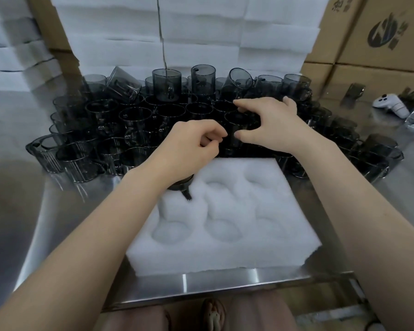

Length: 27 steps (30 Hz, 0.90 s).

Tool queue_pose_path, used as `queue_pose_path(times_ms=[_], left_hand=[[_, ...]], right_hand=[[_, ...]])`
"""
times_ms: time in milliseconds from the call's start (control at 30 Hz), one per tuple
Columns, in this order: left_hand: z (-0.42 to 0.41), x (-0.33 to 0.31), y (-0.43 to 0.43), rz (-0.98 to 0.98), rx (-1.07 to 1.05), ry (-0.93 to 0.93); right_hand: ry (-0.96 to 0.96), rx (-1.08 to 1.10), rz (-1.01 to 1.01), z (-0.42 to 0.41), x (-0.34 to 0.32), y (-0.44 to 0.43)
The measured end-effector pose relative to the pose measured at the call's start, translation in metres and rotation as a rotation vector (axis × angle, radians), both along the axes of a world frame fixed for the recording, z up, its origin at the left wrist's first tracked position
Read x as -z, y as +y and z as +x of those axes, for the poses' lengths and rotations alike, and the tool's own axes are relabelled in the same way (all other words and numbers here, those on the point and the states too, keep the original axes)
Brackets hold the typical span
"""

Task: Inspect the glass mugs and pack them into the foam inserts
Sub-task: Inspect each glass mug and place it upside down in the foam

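Right hand (270, 125) over a dark mug (236, 121) (foam insert (225, 247) nearby)

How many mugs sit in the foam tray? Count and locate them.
1: a mug in the foam tray, far-left pocket, partly under the left arm, which may hide more.

In the far-left pocket of the foam insert (225, 237), the left forearm (129, 189) hides the packed mug (185, 193); only rim and handle show. Just behind the insert, the right hand (270, 125) covers part of the gripped mug (232, 120).
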State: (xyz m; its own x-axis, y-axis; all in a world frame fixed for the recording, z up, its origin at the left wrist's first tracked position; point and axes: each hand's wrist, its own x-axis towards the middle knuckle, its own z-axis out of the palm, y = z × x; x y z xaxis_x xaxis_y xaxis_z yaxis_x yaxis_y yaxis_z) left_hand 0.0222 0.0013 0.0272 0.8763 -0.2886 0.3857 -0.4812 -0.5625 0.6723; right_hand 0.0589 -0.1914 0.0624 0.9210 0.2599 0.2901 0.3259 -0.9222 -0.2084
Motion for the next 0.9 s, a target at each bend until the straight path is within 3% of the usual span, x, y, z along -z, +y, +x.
queue_pose_path(times_ms=[233, 300, 400, 533, 700, 900], left_hand=[[0.0, -0.002, 0.002, -0.114, -0.083, 0.008], [-0.001, -0.003, 0.002, -0.166, -0.077, 0.006], [-0.003, -0.006, 0.0, -0.224, -0.02, -0.002], [0.0, -0.01, 0.002, -0.242, -0.028, -0.078], [0.002, -0.01, 0.007, -0.345, -0.025, -0.076], [0.003, -0.007, 0.009, -0.343, -0.033, -0.079]], right_hand=[[-0.094, -0.041, 0.059, -0.003, -0.001, 0.008], [-0.117, -0.053, 0.227, -0.006, 0.0, 0.012], [-0.066, -0.112, 0.606, -0.009, 0.001, 0.023], [0.05, -0.144, 0.85, -0.01, 0.006, 0.036], [0.25, -0.388, 1.058, -0.011, 0.01, 0.03], [0.325, -0.5, 1.115, -0.01, 0.02, 0.026]])
